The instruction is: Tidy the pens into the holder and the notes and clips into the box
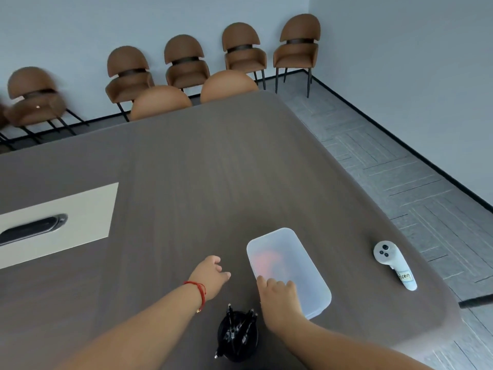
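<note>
A frosted plastic box (286,260) lies on the brown table with its lid on; blurred orange and dark shapes show through the lid. My right hand (280,300) rests on the box's near left corner, fingers lying on the lid. My left hand (210,276), with a red string at the wrist, hovers just left of the box, fingers loosely curled and holding nothing. A black mesh pen holder (237,335) stands between my forearms near the front edge, with several black pens upright in it.
A white handheld controller (394,263) with a label lies right of the box near the table's rounded edge. A pale panel with a dark cable hatch (34,228) sits at the left. Brown chairs (186,62) line the far wall and table side.
</note>
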